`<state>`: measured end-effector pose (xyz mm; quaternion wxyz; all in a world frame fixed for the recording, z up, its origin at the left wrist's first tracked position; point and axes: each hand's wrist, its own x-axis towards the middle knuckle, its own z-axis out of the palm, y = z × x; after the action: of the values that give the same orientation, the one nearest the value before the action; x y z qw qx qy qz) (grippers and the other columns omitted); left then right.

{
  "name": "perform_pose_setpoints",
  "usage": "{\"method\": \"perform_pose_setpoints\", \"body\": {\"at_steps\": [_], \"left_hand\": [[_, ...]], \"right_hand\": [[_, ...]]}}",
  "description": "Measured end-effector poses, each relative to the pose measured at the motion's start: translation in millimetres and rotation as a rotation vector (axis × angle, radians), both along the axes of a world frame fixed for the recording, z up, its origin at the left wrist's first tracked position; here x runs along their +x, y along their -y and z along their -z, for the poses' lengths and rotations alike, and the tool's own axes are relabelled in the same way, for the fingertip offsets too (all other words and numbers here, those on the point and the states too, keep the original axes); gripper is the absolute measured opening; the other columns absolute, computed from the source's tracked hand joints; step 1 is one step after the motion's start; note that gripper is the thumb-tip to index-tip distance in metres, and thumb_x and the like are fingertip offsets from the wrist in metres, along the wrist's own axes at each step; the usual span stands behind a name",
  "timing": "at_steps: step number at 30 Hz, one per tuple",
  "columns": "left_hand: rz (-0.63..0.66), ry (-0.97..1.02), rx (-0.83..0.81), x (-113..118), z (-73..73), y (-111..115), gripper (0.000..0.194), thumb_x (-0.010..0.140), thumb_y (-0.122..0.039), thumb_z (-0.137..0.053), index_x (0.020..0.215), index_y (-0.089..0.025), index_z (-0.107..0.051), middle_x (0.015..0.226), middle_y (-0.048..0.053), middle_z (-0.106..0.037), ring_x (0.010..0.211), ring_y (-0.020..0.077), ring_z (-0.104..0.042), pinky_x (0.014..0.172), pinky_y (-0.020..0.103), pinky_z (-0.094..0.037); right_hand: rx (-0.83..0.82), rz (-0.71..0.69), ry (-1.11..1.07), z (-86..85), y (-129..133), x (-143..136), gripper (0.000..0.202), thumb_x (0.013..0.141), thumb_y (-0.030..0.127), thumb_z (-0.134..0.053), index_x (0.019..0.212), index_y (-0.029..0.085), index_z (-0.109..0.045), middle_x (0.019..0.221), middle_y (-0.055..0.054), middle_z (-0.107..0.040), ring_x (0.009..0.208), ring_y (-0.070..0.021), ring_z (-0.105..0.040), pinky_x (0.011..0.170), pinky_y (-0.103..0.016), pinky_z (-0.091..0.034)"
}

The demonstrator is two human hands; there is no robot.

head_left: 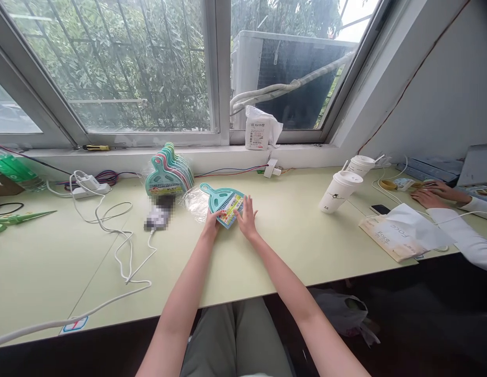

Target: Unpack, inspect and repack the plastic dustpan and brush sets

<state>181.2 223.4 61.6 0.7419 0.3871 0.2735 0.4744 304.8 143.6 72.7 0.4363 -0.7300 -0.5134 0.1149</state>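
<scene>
A teal mini dustpan (217, 198), with a blue brush and a yellow printed label across its wide end, is tilted over the desk in front of me. My left hand (212, 224) grips its lower left edge, thumb on top and the other fingers mostly hidden. At its right edge is my right hand (248, 220), fingers stretched out and the thumb touching the label. Crumpled clear plastic wrap (196, 205) lies just left of the dustpan. Behind it, a row of similar dustpans (168, 173) in teal, pink and green stands against the wall.
White cables (127, 251) and a power strip (91, 190) spread over the left desk (180, 283). Two white cups (340, 192) stand right, near a tissue pack (396, 235) and a phone (380, 209). Another person's hands (439, 192) rest far right. A wrapped package (259, 131) sits on the sill.
</scene>
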Motion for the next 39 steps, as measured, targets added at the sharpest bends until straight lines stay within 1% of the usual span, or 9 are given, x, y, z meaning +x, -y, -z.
{"method": "perform_pose_setpoints", "body": {"at_steps": [2, 6, 9, 14, 19, 22, 26, 33, 39], "left_hand": [[0.034, -0.003, -0.012, -0.1, -1.8, 2.2, 0.061, 0.056, -0.009, -0.069, 0.112, -0.022, -0.05, 0.101, 0.006, -0.064, 0.093, 0.0256, -0.064, 0.083, 0.043, -0.052], [0.091, -0.023, 0.047, 0.5, -10.6, 9.5, 0.059, 0.057, -0.012, -0.072, 0.113, -0.021, -0.053, 0.1, 0.007, -0.064, 0.094, 0.0255, -0.064, 0.084, 0.04, -0.052], [0.114, -0.076, 0.117, -1.1, -19.7, 11.9, 0.049, 0.067, -0.026, -0.072, 0.113, -0.022, -0.056, 0.102, 0.008, -0.064, 0.098, 0.0258, -0.062, 0.081, 0.037, -0.053], [-0.198, -0.325, 0.222, -10.4, -24.8, 8.4, 0.026, 0.076, -0.037, -0.063, 0.096, -0.019, -0.065, 0.097, 0.012, -0.065, 0.12, 0.032, -0.047, 0.091, 0.04, -0.047], [-0.361, -0.632, 0.5, -17.0, -12.7, 4.4, 0.045, 0.06, -0.017, -0.076, 0.102, -0.023, -0.061, 0.134, 0.013, -0.046, 0.141, 0.0332, -0.008, 0.111, 0.053, -0.011], [-0.268, -0.67, 0.507, -16.1, -8.4, 2.0, 0.014, 0.066, -0.019, -0.072, 0.073, -0.022, -0.061, 0.112, 0.012, -0.059, 0.137, 0.0335, -0.021, 0.111, 0.055, 0.002], [-0.365, -0.541, 0.482, -11.1, -9.5, 5.1, 0.026, 0.07, -0.021, -0.069, 0.054, -0.023, -0.049, 0.079, 0.009, -0.057, 0.126, 0.0314, -0.036, 0.114, 0.05, 0.002], [-0.404, -0.778, 0.505, -8.2, -1.6, 8.1, 0.031, 0.063, -0.018, -0.072, 0.091, -0.024, -0.059, 0.121, 0.013, -0.051, 0.134, 0.0353, -0.02, 0.111, 0.053, 0.011], [-0.309, -0.785, 0.632, -13.6, 0.7, -2.0, 0.023, 0.069, -0.003, -0.052, 0.06, -0.023, -0.057, 0.101, 0.009, -0.06, 0.117, 0.0293, -0.045, 0.113, 0.047, 0.008]], "right_hand": [[0.056, 0.03, -0.324, 4.0, -3.2, 5.1, 0.078, 0.088, 0.047, -0.044, 0.148, 0.02, -0.003, 0.155, -0.012, -0.012, 0.142, -0.0215, -0.015, 0.112, -0.048, -0.023], [0.072, -0.172, -0.9, 9.2, -8.0, 15.5, 0.057, 0.08, 0.031, -0.059, 0.131, 0.018, -0.037, 0.129, -0.013, -0.055, 0.112, -0.0209, -0.059, 0.093, -0.036, -0.05], [0.132, -0.183, -1.084, 7.6, -8.2, 22.4, 0.039, 0.074, 0.023, -0.066, 0.109, 0.019, -0.05, 0.11, -0.008, -0.066, 0.093, -0.0186, -0.067, 0.083, -0.034, -0.056], [0.209, -0.115, -1.101, -0.2, -1.5, 39.6, 0.036, 0.069, 0.022, -0.07, 0.1, 0.02, -0.052, 0.099, -0.005, -0.069, 0.088, -0.0181, -0.068, 0.081, -0.034, -0.057], [0.232, 0.026, -1.084, 1.4, 2.2, 57.5, 0.035, 0.067, 0.016, -0.069, 0.097, 0.02, -0.052, 0.095, -0.004, -0.069, 0.085, -0.0182, -0.068, 0.08, -0.035, -0.057], [0.206, 0.062, -1.042, 1.5, 3.0, 64.8, 0.034, 0.068, 0.014, -0.068, 0.096, 0.02, -0.051, 0.092, -0.005, -0.069, 0.082, -0.0183, -0.068, 0.078, -0.036, -0.058], [0.126, -0.03, -0.998, -4.2, 6.9, 72.3, 0.033, 0.068, 0.014, -0.069, 0.097, 0.019, -0.054, 0.091, -0.006, -0.07, 0.082, -0.02, -0.069, 0.076, -0.038, -0.058], [0.012, -0.027, -0.972, -9.4, 14.7, 83.7, 0.035, 0.065, 0.008, -0.069, 0.097, 0.017, -0.057, 0.092, -0.007, -0.071, 0.08, -0.0208, -0.069, 0.075, -0.038, -0.058], [-0.001, 0.023, -0.986, -8.9, 15.2, 87.0, 0.032, 0.066, 0.006, -0.067, 0.095, 0.016, -0.059, 0.095, -0.007, -0.07, 0.08, -0.0198, -0.069, 0.073, -0.035, -0.059]]}}
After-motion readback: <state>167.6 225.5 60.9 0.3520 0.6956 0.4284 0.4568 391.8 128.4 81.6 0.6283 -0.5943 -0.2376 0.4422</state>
